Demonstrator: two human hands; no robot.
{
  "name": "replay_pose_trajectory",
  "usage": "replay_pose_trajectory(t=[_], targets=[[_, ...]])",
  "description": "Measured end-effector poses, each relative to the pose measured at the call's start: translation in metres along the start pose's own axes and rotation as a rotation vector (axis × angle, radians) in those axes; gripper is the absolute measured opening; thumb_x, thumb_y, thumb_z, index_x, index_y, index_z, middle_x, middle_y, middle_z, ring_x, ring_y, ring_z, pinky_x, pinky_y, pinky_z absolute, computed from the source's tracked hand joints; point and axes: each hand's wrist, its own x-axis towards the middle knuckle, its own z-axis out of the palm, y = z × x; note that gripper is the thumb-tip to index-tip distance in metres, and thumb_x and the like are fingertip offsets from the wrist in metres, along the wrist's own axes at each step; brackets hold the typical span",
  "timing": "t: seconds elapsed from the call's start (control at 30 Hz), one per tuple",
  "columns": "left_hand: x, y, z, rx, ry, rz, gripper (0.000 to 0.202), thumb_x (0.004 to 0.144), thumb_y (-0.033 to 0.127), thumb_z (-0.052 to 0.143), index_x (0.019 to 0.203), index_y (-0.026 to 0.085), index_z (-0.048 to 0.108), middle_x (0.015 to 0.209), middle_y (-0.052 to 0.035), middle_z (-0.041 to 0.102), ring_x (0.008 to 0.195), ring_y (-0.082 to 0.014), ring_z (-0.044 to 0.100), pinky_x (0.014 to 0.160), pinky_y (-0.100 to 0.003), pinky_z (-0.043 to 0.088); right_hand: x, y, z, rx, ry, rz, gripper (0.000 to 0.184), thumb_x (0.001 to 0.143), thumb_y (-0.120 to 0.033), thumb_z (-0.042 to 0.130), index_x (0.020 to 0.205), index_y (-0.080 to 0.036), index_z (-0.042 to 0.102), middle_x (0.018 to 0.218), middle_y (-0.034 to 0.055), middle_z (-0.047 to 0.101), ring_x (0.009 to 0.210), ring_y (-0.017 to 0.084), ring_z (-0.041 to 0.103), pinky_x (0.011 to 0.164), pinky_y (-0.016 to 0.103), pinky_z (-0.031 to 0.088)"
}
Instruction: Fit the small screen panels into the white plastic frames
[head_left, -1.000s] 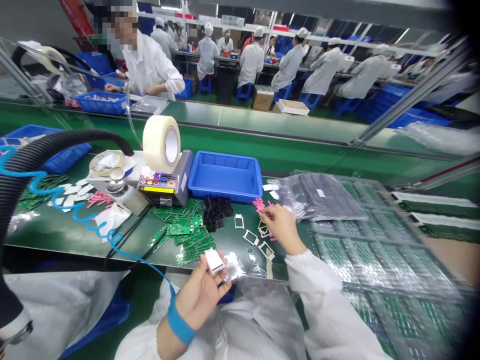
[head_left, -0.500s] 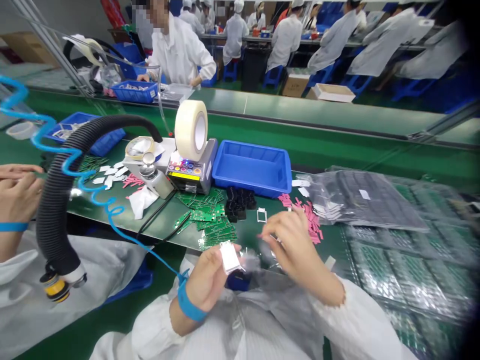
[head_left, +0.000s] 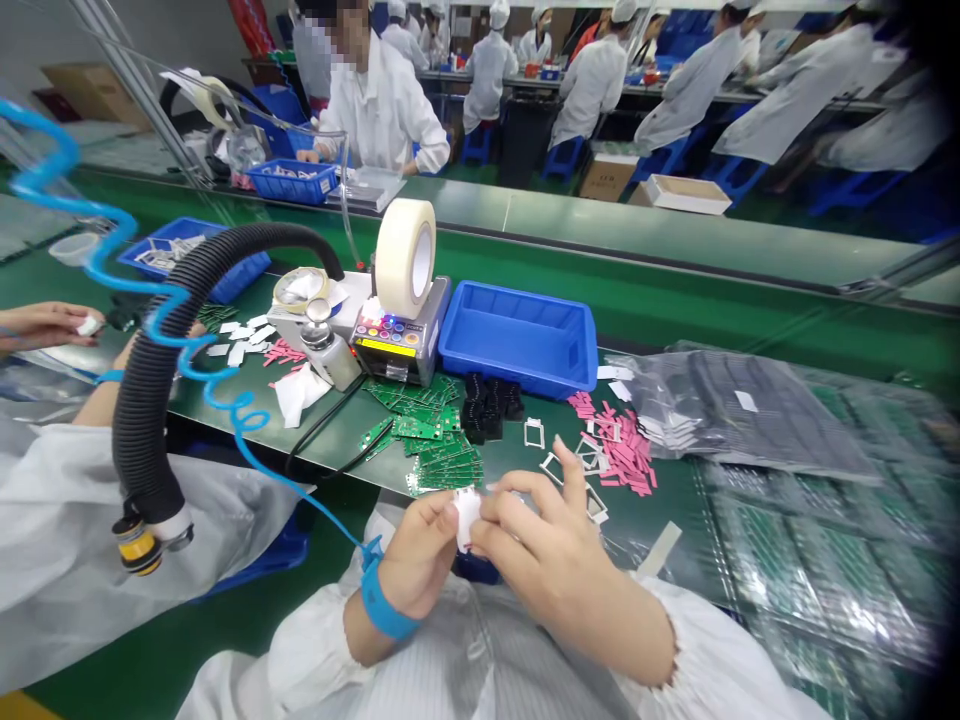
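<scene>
A: ok so from where I'm standing, the small white part (head_left: 466,520) is held up near the front edge of the worktop (head_left: 681,500), with the left hand (head_left: 417,556) and right hand (head_left: 551,555) both on it.

B: how tight are the fingers?

A: closed on it from both sides. Left thumb's up against it, right fingers pinch the opposite edge, and one right finger sticks up free. Can't see much of the part itself, too covered.

B: heavy or nah?

A: I'd guess super light and fairly stiff, maybe a bit slick. I'd take it by the edges and not squeeze, thin bits might bend.

B: what's around it?

A: white frames (head_left: 534,433) and pink strips (head_left: 630,452) past the right hand, green circuit boards (head_left: 444,462) just behind the part, black parts (head_left: 484,410) beside those, blue tray (head_left: 517,325) further back.

B: anything in the way?

A: the blue cord (head_left: 75,205) running to the left wrist strap (head_left: 384,600) could snag, imo. Those loose frames look easy to knock too.
</scene>
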Motion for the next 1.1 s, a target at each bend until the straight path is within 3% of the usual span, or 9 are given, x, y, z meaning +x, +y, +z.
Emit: replay_pose_trajectory(t=[0.17, 0.27, 0.4, 0.5, 0.6, 0.7, 0.83, 0.93, 1.1], targets=[[0.001, 0.001, -0.007, -0.145, 0.108, -0.004, 0.034, 0.062, 0.042, 0.076, 0.085, 0.018, 0.073, 0.077, -0.0028, 0.069, 0.072, -0.0136, 0.059, 0.074, -0.029, 0.045, -0.007, -0.001, 0.023, 0.263, 0.169, 0.238, 0.015, 0.088, -0.036, 0.054, 0.085, -0.026, 0.065, 0.081, -0.0002, 0.059, 0.083, 0.018, 0.054, 0.1, 0.053, 0.026], [0.0, -0.002, -0.009, -0.214, 0.127, -0.006, 0.032, 0.064, 0.043, 0.074, 0.088, 0.021, 0.072, 0.092, -0.0037, 0.069, 0.09, -0.0192, 0.06, 0.089, -0.038, 0.044, -0.009, -0.006, 0.032, 0.29, 0.152, 0.383, 0.033, 0.082, -0.049, 0.056, 0.102, -0.024, 0.061, 0.092, 0.0048, 0.06, 0.086, 0.022, 0.056, 0.095, 0.054, 0.03], [-0.005, 0.003, -0.01, -0.032, 0.115, 0.117, 0.04, 0.069, 0.047, 0.068, 0.099, 0.021, 0.07, 0.107, -0.0091, 0.067, 0.103, -0.0267, 0.057, 0.097, -0.043, 0.039, -0.002, -0.013, 0.034, 0.321, 0.149, 0.46, 0.012, 0.08, -0.033, 0.058, 0.089, -0.025, 0.061, 0.079, 0.0012, 0.06, 0.078, 0.021, 0.057, 0.096, 0.053, 0.029], [-0.01, 0.021, -0.017, 0.327, 0.185, 0.309, 0.035, 0.065, 0.025, 0.075, 0.099, 0.023, 0.071, 0.12, -0.0091, 0.063, 0.122, -0.0305, 0.044, 0.107, -0.041, 0.027, 0.002, -0.01, 0.029, 0.349, 0.066, 0.416, 0.012, 0.075, -0.025, 0.06, 0.087, -0.024, 0.061, 0.077, 0.0005, 0.06, 0.077, 0.02, 0.057, 0.096, 0.053, 0.029], [-0.017, 0.039, -0.03, 0.484, 0.09, 0.287, 0.035, 0.059, 0.003, 0.072, 0.086, 0.026, 0.074, 0.11, -0.0099, 0.069, 0.126, -0.0304, 0.042, 0.112, -0.045, 0.013, 0.005, -0.003, 0.022, 0.359, -0.103, 0.349, 0.014, 0.071, -0.022, 0.064, 0.086, -0.023, 0.062, 0.078, -0.0003, 0.06, 0.078, 0.018, 0.056, 0.097, 0.055, 0.027], [-0.025, 0.049, -0.04, 0.546, -0.07, 0.21, 0.031, 0.063, 0.002, 0.067, 0.082, 0.026, 0.074, 0.1, -0.012, 0.073, 0.113, -0.0298, 0.055, 0.111, -0.052, 0.012, 0.012, -0.005, 0.019, 0.346, -0.231, 0.295, 0.015, 0.068, -0.021, 0.066, 0.083, -0.023, 0.064, 0.075, -0.0005, 0.059, 0.077, 0.018, 0.055, 0.099, 0.055, 0.026], [-0.034, 0.052, -0.049, 0.747, -0.07, 0.293, 0.03, 0.067, 0.007, 0.067, 0.088, 0.027, 0.073, 0.102, -0.0106, 0.073, 0.105, -0.0273, 0.061, 0.11, -0.052, 0.017, 0.03, -0.017, 0.028, 0.451, -0.34, 0.346, 0.013, 0.066, -0.021, 0.07, 0.079, -0.021, 0.066, 0.075, -0.0002, 0.059, 0.079, 0.018, 0.053, 0.101, 0.055, 0.023], [-0.037, 0.052, -0.072, 0.553, 0.073, 0.273, 0.031, 0.067, 0.004, 0.066, 0.088, 0.025, 0.074, 0.101, -0.0079, 0.073, 0.106, -0.0237, 0.061, 0.112, -0.043, 0.021, 0.051, -0.017, 0.045, 0.977, -0.347, 0.68, 0.014, 0.061, -0.021, 0.076, 0.072, -0.019, 0.069, 0.074, 0.0007, 0.06, 0.08, 0.018, 0.054, 0.097, 0.047, 0.032], [-0.047, 0.051, -0.154, -0.314, 0.506, 0.287, 0.028, 0.079, 0.002, 0.051, 0.093, 0.014, 0.072, 0.091, -0.0106, 0.076, 0.09, -0.0197, 0.069, 0.093, -0.034, 0.049, 0.087, 0.015, 0.092, 1.529, -0.137, 1.175, 0.018, 0.073, -0.029, 0.07, 0.084, -0.015, 0.067, 0.068, -0.001, 0.058, 0.058, 0.01, 0.053, 0.062, 0.027, 0.048]])
